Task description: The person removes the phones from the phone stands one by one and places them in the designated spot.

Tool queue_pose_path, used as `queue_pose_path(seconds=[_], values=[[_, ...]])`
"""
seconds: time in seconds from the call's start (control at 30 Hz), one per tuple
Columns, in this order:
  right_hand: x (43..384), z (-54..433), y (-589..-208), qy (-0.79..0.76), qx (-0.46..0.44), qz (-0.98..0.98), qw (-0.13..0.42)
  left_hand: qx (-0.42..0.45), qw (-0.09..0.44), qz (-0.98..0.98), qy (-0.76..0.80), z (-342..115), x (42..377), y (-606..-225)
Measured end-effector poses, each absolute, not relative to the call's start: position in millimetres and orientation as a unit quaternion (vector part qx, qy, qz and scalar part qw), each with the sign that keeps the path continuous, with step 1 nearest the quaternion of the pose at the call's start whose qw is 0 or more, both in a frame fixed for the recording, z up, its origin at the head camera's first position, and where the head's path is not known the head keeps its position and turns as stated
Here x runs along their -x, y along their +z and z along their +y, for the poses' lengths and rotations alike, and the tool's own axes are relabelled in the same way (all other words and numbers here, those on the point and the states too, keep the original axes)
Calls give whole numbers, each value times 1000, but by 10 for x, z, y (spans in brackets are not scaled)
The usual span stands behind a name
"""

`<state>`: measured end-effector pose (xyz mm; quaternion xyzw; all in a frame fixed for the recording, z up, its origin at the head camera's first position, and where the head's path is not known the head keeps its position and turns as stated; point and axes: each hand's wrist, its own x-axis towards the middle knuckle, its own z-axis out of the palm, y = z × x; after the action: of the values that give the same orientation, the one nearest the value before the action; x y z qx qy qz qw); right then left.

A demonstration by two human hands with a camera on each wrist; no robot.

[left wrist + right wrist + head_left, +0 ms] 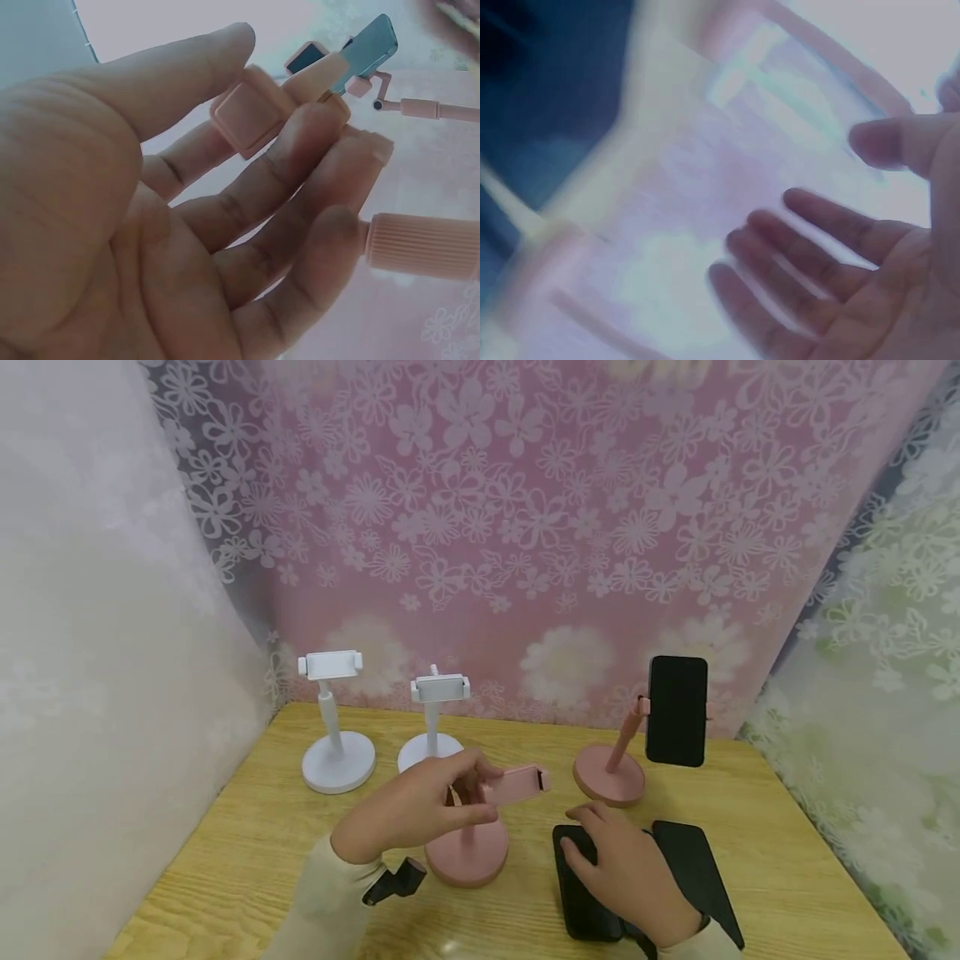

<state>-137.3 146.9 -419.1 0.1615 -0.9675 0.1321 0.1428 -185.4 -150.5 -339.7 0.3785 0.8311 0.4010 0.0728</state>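
In the head view my left hand (412, 802) holds the head of a pink phone stand (468, 860), fingers behind and thumb in front of its cradle (516, 785). The left wrist view shows that hand's fingers (255, 199) curled around the end of the pink clamp (251, 116), with the ribbed pole (420, 246) beyond them. My right hand (630, 877) hovers over or rests on a black phone (581, 906); contact cannot be told. Its fingers are spread and loosely bent in the right wrist view, with nothing in them.
Another black phone (693, 868) lies right of that hand. At the back right, a second pink stand (609, 775) holds an upright phone (677, 710). Two white stands, one left (337, 764) and one nearer the middle (441, 689), stand on the wooden table (225, 843). A floral curtain (487, 568) hangs behind.
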Motion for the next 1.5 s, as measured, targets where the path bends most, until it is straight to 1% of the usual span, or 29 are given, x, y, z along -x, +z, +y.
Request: queue_pose_path(seconds=[0.1,0.17,0.23,0.33,0.4,0.5,0.6,0.77,0.87,1.0,1.13,1.27,1.5], values=[[1360,1473,-3956,161,-203,-936,237,-374,69,832,405,-1476,1852,-3409],[1339,1468,-3830,180,-239,-911,282,-376,68,830,407,-1459,1854,-3414],[1314,1452,-3727,199,-282,-885,312,-381,69,828,407,-1450,1855,-3417],[1291,1408,-3625,227,-339,-848,337,-388,66,825,405,-1452,1854,-3420],[1300,1380,-3587,236,-370,-829,346,-388,64,825,405,-1457,1854,-3419],[1341,1386,-3553,231,-380,-820,360,-385,62,826,407,-1457,1862,-3412],[1355,1451,-3518,229,-359,-828,365,-383,60,828,405,-1452,1854,-3392],[1352,1587,-3473,244,-297,-842,379,-382,54,830,403,-1423,1849,-3390],[1343,1619,-3463,257,-264,-843,392,-379,45,833,400,-1393,1845,-3418],[1324,1619,-3453,282,-248,-836,400,-375,26,835,401,-1296,1875,-3458],[1306,1636,-3445,289,-240,-836,400,-366,17,841,399,-1139,1965,-3476],[1308,1646,-3440,289,-238,-839,395,-357,21,845,397,-1014,2087,-3476],[1301,1659,-3431,283,-233,-839,403,-342,23,837,427,-830,2443,-3556]])
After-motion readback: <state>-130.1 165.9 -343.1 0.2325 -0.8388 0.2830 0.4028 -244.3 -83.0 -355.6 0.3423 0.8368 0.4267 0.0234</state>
